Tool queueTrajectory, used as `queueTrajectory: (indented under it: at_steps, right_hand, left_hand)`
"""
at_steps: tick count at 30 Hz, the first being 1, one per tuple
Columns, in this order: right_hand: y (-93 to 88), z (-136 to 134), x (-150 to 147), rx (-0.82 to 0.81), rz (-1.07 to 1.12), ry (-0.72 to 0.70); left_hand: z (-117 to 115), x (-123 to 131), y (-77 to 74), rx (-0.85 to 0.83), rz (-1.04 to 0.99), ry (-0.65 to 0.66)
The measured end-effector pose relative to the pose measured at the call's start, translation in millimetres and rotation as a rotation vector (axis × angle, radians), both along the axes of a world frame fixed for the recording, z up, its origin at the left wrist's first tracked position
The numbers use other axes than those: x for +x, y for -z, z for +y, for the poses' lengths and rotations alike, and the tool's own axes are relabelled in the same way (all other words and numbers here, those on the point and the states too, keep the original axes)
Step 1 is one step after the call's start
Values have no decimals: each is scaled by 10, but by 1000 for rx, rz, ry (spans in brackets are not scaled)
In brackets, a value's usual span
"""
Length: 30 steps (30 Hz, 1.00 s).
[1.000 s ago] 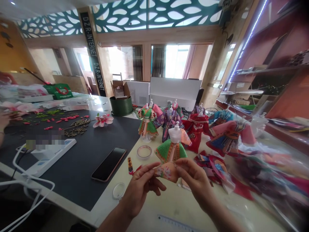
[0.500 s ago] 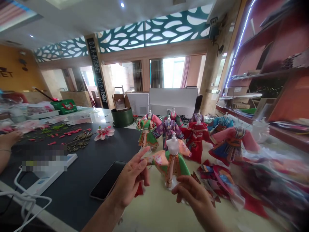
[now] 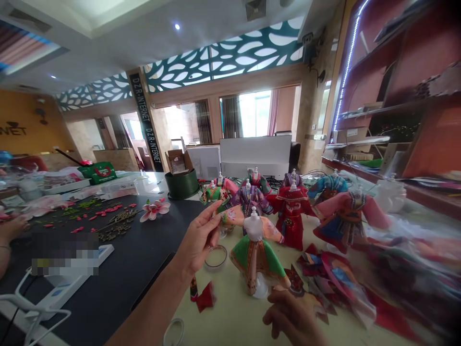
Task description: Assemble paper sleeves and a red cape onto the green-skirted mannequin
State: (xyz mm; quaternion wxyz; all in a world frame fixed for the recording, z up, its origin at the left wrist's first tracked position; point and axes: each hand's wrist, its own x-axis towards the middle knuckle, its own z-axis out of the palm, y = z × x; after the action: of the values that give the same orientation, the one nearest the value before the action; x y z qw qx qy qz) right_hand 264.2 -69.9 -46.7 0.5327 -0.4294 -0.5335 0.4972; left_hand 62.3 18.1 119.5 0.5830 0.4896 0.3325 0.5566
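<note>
A small white dress form stands in front of me, wearing a doll dress with a green and orange skirt and peach floral sleeves. My left hand is closed, pinching the sleeve on the left between thumb and fingers and stretching it sideways. Low at the skirt's right hem is my right hand, its fingers loosely bent and apart; I see nothing held in it. Under my left hand lie a clear tape roll and red fabric scraps.
Several dressed forms, including a red one, stand behind. Fabric pieces lie at right. On the dark table are a phone, a power strip, a pink flower and another person's hand.
My left hand has moved up and closed on the sleeve, raising it. The skirt has spread wider. My right hand has shifted down and right, and the view has tilted up slightly.
</note>
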Motion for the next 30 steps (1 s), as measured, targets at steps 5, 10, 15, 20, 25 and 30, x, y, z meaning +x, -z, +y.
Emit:
queueTrajectory:
  at_steps: [5,10,15,20,25,30]
  right_hand:
    - [97,34,37,-21,42,-65]
    - [121,36,32,-9,70,-46]
    - [87,24,26,0,55,-53]
    - [95,20,29,-11,67,-47]
    - [105,22,30,-8,49,-49]
    - [92,25,32,-22,30,-54]
  left_hand:
    - [13,-24,22,-16,12,35]
    - [16,-12,-37,-35,-55,56]
    - [24,24,-17,-110,-145,105]
    - [49,66,50,-129,-147,111]
    - [34,63,64,-145,-155,132]
    - [23,43,28,-140,-196,146]
